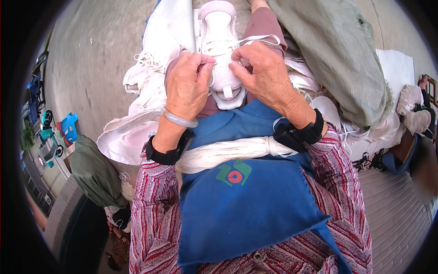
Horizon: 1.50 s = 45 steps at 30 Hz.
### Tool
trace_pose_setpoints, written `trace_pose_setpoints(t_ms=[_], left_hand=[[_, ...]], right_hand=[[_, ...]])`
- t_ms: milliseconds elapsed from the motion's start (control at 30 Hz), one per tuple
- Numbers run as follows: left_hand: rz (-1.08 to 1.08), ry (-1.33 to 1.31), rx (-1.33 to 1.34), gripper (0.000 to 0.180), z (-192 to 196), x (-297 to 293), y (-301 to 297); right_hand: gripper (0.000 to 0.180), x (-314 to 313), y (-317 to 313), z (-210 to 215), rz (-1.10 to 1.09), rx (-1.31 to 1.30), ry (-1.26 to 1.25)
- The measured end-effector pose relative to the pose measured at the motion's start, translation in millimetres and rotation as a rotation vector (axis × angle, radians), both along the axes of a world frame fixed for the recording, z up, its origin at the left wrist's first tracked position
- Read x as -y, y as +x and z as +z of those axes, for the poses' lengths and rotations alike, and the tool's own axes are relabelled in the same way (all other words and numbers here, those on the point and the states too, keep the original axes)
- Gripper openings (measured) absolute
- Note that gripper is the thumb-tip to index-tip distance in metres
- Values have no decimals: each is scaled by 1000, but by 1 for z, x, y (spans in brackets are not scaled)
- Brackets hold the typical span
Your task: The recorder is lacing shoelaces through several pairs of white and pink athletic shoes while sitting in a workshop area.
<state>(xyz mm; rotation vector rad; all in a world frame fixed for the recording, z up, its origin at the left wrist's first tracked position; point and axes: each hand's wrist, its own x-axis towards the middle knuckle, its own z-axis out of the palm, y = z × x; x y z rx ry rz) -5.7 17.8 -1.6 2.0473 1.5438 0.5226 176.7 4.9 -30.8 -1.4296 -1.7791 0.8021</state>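
Note:
A pale pink and white sneaker [220, 27] lies on my lap, toe pointing away, heel toward me. My left hand [187, 84] pinches a white shoelace [214, 48] at the shoe's left side. My right hand [264, 73] grips the lace on the shoe's right side, and a loop of it runs off to the right over my knee. Both wrists carry black bands, and the left also has a pale bangle [180, 120]. A blue apron [242, 201] covers my lap, with a bundle of white laces [228, 153] tied across it.
A heap of white shoe uppers [146, 91] lies at my left on grey concrete ground. A large grey-green sack [337, 55] sits at the right, with more white uppers [365, 132] beneath it. A green bag [93, 171] stands lower left. Toy vehicles [64, 130] are at far left.

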Motion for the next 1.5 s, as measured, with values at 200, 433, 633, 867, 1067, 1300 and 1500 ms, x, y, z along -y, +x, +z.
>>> trace_pose_setpoints(t_ms=[200, 433, 633, 867, 1067, 1300, 1500], left_hand=[[25, 8, 155, 13, -5, 5, 5], [56, -5, 136, 10, -5, -3, 10], [80, -78, 143, 10, -3, -1, 6], [80, 78, 100, 19, 4, 2, 14], [-152, 195, 56, 23, 3, 13, 26], [-293, 18, 419, 25, 24, 35, 58], [-684, -131, 773, 14, 51, 91, 144]], right_hand=[[11, -5, 7, -6, -4, -8, -4], [13, -5, -1, -8, -17, 77, 167], [13, -1, 2, -1, 91, 250, 172], [11, -10, 13, 0, 154, 282, 265], [9, -8, 39, 47, 209, 31, 171], [21, -12, 79, 72, 172, -119, -261], [19, -10, 69, 73, 66, -254, -393]])
